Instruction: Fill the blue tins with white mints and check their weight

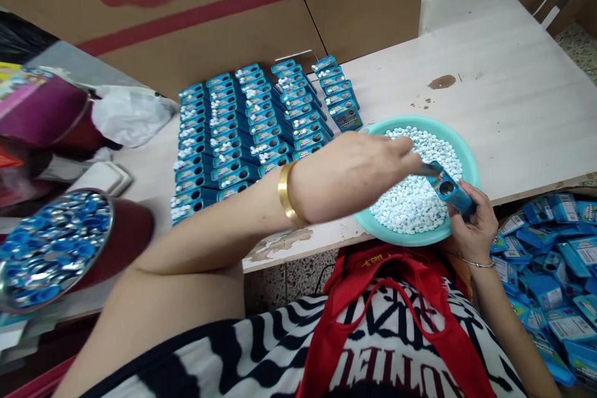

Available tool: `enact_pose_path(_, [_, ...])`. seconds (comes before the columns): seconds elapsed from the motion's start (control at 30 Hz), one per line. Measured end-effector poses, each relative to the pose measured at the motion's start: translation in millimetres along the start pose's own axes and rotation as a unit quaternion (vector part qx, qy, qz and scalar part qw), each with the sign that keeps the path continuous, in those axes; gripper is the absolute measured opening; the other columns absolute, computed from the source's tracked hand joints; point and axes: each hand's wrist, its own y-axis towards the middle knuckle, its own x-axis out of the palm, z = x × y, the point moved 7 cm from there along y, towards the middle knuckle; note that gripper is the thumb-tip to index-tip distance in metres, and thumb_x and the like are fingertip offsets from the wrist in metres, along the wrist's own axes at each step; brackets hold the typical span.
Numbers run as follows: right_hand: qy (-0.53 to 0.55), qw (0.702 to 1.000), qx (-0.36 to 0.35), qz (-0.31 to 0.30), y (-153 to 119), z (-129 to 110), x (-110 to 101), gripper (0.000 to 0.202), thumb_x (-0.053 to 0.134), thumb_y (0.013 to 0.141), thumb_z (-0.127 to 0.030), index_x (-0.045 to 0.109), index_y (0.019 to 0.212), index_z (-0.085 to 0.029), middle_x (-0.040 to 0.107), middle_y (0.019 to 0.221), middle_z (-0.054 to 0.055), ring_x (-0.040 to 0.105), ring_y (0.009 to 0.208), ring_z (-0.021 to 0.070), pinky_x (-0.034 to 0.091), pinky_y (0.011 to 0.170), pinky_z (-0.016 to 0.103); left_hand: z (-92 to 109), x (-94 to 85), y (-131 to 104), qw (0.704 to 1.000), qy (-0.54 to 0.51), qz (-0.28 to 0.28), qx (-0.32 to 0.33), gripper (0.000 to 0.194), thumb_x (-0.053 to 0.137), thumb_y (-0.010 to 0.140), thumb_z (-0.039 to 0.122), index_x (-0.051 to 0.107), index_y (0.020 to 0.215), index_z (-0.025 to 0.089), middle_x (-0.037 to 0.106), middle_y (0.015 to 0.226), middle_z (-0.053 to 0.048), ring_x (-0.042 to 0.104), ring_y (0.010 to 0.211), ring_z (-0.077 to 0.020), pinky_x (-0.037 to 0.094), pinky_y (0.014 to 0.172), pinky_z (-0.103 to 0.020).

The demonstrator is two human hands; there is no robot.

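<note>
My right hand (478,221) grips a small blue candy box (459,198), tilted over the near right side of a turquoise basin (470,152). A dark round hole shows in the box's top. Small white candies (408,214) fill much of the basin. My left hand (357,171), with a gold bangle at the wrist, reaches across the basin. Its fingers are closed and pinched at the top end of the box; what they hold there, if anything, is hidden. Left of the basin, rows of similar blue boxes (265,124) stand upright, many with white candies on their tops.
A large cardboard carton (364,6) stands behind the rows. At left are a dark red tub of shiny blue-and-silver pieces (51,249) and a white plastic bag (133,115). Many blue boxes (550,273) lie heaped below the table (508,87) at right.
</note>
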Motion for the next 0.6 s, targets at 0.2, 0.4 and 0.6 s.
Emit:
enact_pose_path(0.2, [0.007,0.996,0.065,0.059,-6,15,-3,0.047,0.074,0.078,-0.022,0.062,0.123,-0.022,0.067,0.119,0.009,0.066,0.11,0.0254,0.053,0.099,0.044,-55,116.0,50,0.997,-0.022,0.004,-0.078,0.026,0.038,0.094,0.009,0.053,0.114,0.015,0.061,0.113,-0.01,0.06,0.093,-0.0182,0.042,0.067,-0.026])
enact_pose_path(0.4, [0.089,0.975,0.156,0.129,-10,32,-6,0.05,0.083,0.07,-0.026,0.062,0.115,-0.017,0.067,0.107,0.006,0.066,0.096,0.0195,0.054,0.094,0.038,-7,194.9,70,0.993,-0.103,-0.052,0.035,0.026,0.036,0.094,0.01,0.05,0.116,0.016,0.059,0.121,-0.013,0.059,0.105,-0.0222,0.045,0.076,-0.03])
enact_pose_path(0.6, [0.131,0.962,0.19,0.145,-8,38,-9,0.052,0.086,0.064,-0.025,0.061,0.109,-0.017,0.066,0.103,0.005,0.065,0.093,0.0185,0.053,0.094,0.041,9,196.9,52,0.944,-0.309,-0.091,0.066,0.028,0.048,0.086,0.011,0.046,0.113,0.018,0.062,0.113,-0.008,0.059,0.091,-0.018,0.045,0.077,-0.028])
